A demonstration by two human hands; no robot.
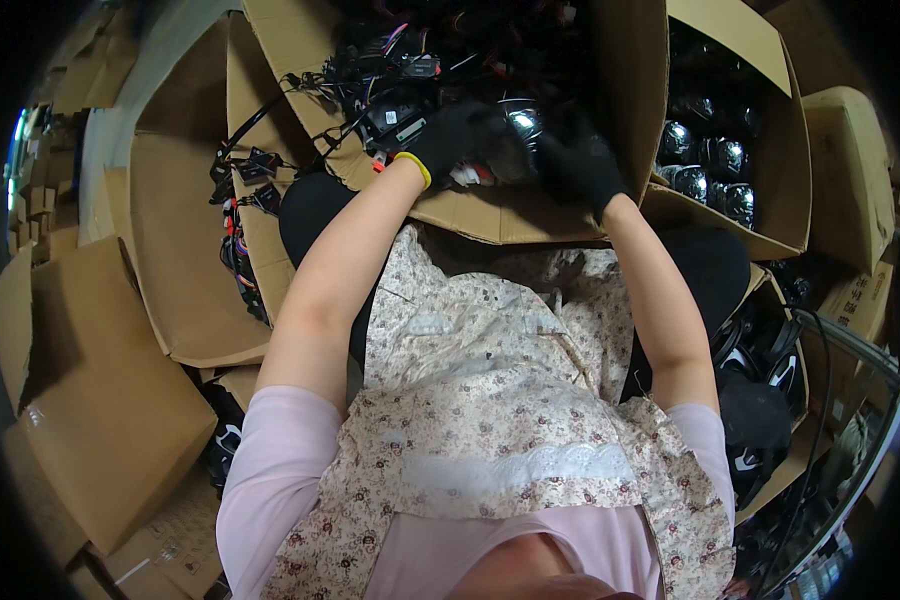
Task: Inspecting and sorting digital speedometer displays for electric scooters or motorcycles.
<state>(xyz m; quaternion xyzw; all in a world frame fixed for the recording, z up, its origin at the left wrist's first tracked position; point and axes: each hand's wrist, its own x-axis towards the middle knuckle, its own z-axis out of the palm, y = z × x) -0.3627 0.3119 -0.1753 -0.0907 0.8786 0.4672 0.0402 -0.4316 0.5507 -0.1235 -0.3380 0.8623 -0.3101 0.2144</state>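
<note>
Both my hands wear black gloves and reach into an open cardboard box (510, 220) in front of my lap. Between them is a shiny black rounded thing (522, 120) with a bright glint, its exact kind unclear. My left hand (458, 135), with a yellow band at the wrist, is closed against its left side. On the other side my right hand (578, 165) curls round its right edge. The gloves are partly lost against the dark contents. Beside my left hand lie a dark boxy part (388, 118) with a label and tangled cables (325, 80).
At the right stands a carton (785, 180) of several black rounded items (720, 155) in shiny wrap. A large open carton (190, 250) at the left has wired connectors (238, 240) along its edge. Black-and-white items (760, 365) and a metal frame (860, 350) are at the lower right.
</note>
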